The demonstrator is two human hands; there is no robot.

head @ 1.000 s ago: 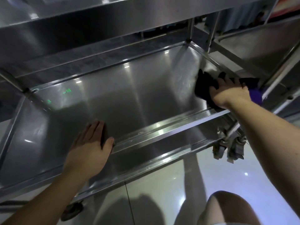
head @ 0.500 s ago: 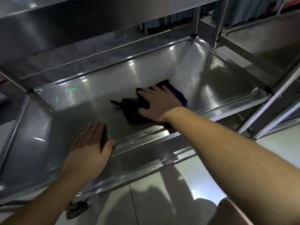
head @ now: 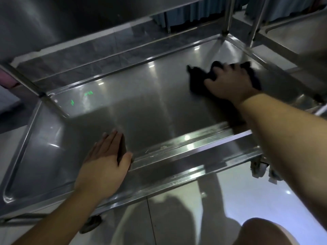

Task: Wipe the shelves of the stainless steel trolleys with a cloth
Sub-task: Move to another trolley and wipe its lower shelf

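The lower stainless steel shelf (head: 150, 106) of a trolley fills the view. A dark cloth (head: 196, 80) lies bunched on its far right part. My right hand (head: 228, 84) sits on top of the cloth, its fingers curled into the fabric and gripping it. My left hand (head: 104, 161) rests flat on the shelf near the front rim (head: 185, 152), fingers straight and together, the thumb on the rim. Part of the cloth is hidden under my right hand.
The trolley's upper shelf (head: 70, 18) hangs low overhead. Upright posts (head: 227, 16) stand at the far right corner, and a second trolley (head: 292, 32) is close on the right. A caster (head: 259, 167) sits below the front right corner on the glossy floor (head: 247, 200).
My right hand swept the cloth from the shelf's right edge to the middle, then back to the far right. My left hand stayed in place.
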